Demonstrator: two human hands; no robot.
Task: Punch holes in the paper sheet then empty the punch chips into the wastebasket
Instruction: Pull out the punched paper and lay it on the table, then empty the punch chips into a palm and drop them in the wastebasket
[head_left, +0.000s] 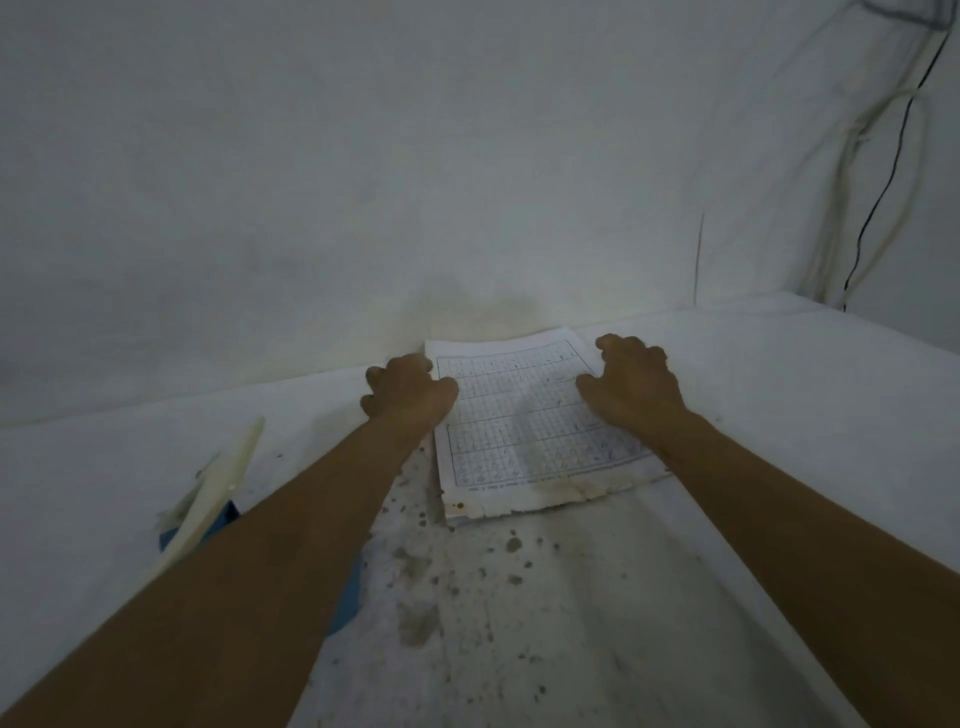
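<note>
A stack of paper sheets (524, 431) printed with a grid lies flat on the white-covered table, close to the back wall. Its near edge is torn and stained. My left hand (405, 387) curls over the stack's left edge, fingers bent around it. My right hand (631, 382) rests on the right edge, fingers bent down onto the paper. A blue object (348, 587), partly hidden under my left forearm, sits at the left; I cannot tell what it is. No wastebasket is in view.
The white table cover (779, 415) carries dark stains and specks in front of the paper. A pale, long strip (218, 488) lies tilted at the left. Cables (883, 182) hang down the wall at the far right corner.
</note>
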